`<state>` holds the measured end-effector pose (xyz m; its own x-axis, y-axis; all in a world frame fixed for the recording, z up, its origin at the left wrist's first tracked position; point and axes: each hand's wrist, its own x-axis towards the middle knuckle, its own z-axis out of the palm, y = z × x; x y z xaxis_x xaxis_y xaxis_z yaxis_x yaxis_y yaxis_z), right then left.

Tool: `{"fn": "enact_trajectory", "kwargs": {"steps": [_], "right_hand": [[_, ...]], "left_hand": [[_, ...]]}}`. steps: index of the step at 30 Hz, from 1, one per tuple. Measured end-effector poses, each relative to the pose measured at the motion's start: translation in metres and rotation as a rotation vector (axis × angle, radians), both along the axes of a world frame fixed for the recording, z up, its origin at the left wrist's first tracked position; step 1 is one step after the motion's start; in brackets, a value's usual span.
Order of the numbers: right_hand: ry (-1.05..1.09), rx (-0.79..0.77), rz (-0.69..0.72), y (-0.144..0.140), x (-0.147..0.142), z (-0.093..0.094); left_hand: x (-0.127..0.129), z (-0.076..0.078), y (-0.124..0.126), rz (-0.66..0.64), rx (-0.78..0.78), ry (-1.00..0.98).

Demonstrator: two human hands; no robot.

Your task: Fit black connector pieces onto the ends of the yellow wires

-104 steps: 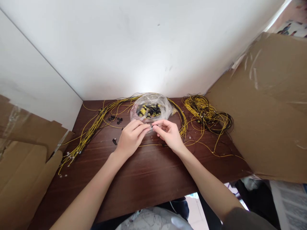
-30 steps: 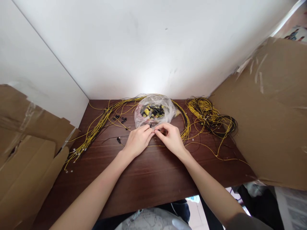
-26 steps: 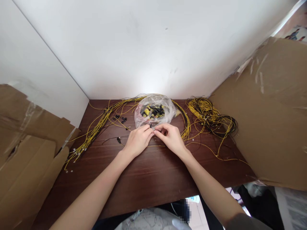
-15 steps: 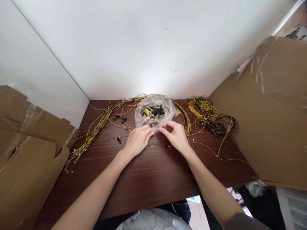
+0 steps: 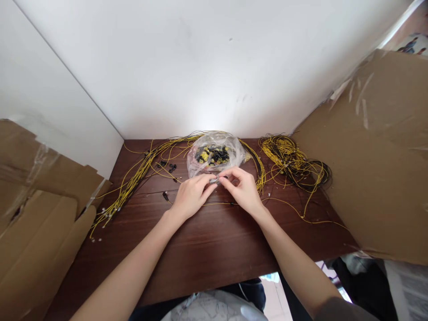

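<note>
Yellow wire (image 5: 219, 204) is lying mid-frame while the left hand (image 5: 190, 196) and right hand (image 5: 244, 191) are pinching a tiny connector (image 5: 216, 180); aligning it squarely before pressing seems wise.

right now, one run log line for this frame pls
left hand: pinching small part | right hand: pinching same part | behind: plastic bag of parts | surface: table | right: wire coil

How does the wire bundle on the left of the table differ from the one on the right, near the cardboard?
The left wire bundle is stretched out in a long loose sweep; the right wire bundle is coiled into a tight tangled heap. The left one looks almost all yellow; the right one has dark strands mixed in. The left one runs behind the plastic bag; the right one lies apart from it. Both rest on the table.
</note>
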<state>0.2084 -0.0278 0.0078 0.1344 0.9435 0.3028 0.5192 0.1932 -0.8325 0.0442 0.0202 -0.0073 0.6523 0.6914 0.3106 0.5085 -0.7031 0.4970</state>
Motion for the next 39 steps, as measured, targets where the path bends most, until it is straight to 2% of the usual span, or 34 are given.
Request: {"fn": "enact_trajectory", "kwargs": {"steps": [5, 9, 13, 19, 22, 33, 39], "right_hand": [[-0.077, 0.022, 0.072, -0.003, -0.005, 0.004], [-0.126, 0.023, 0.085, -0.004, 0.000, 0.008], [-0.115, 0.039, 0.005, -0.002, 0.010, 0.010], [-0.006, 0.121, -0.209, 0.001, 0.018, 0.007], [0.010, 0.141, -0.232, 0.001, 0.016, 0.007], [-0.075, 0.107, 0.032, -0.004, 0.000, 0.006], [-0.137, 0.074, 0.113, -0.004, -0.002, 0.004]], "left_hand": [[-0.001, -0.001, 0.001, -0.029, 0.072, 0.020], [-0.001, -0.001, 0.002, -0.042, 0.065, 0.007], [-0.001, -0.001, 0.003, -0.051, 0.053, 0.018], [-0.001, -0.001, 0.003, -0.046, 0.044, -0.007], [-0.001, -0.002, 0.003, -0.039, 0.054, -0.001], [-0.001, -0.001, 0.001, -0.037, 0.017, 0.042], [-0.001, 0.001, 0.001, -0.059, 0.046, 0.075]]}}
